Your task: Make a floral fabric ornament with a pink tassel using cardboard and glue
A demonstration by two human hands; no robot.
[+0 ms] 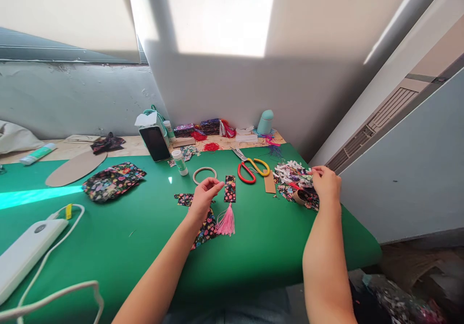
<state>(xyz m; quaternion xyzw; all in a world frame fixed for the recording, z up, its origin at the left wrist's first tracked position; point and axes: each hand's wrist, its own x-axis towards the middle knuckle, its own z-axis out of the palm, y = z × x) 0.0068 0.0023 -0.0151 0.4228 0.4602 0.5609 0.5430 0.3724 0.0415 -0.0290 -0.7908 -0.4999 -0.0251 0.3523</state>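
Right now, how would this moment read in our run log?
left hand: beside floral strip, grip unclear | right hand: at fabric scraps, grip unclear | pink tassel: strip's near end | scissors: on green table

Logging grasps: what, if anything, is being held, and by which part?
Nothing shows in the left hand. The right hand meets the scrap pile; whether it grips any cannot be told.

Small craft workspace, possibly within a home: green-covered worktop (261, 246) against a wall, bearing scissors (247, 165), glue sticks (180, 162), floral fabric pieces (114, 181), red thread (211, 147) and a pink tassel (226, 220).
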